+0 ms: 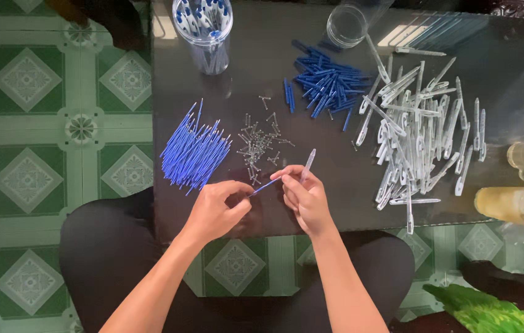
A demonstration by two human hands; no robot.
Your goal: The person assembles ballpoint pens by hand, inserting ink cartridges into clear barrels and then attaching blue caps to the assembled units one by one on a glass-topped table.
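Pinching a blue refill [266,185], the left hand [215,209] feeds it toward the clear barrel [307,165] gripped by the right hand [304,197]. Misaligned, the thin refill could bend, or slip onto the surface [323,203] among the small springs [259,145].

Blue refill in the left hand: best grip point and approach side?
Pinch the blue refill on its lower-left end, coming from the left, as the left hand does. It is thin, and its upper-right end points at the clear barrel in the right hand, so that end should remain free.
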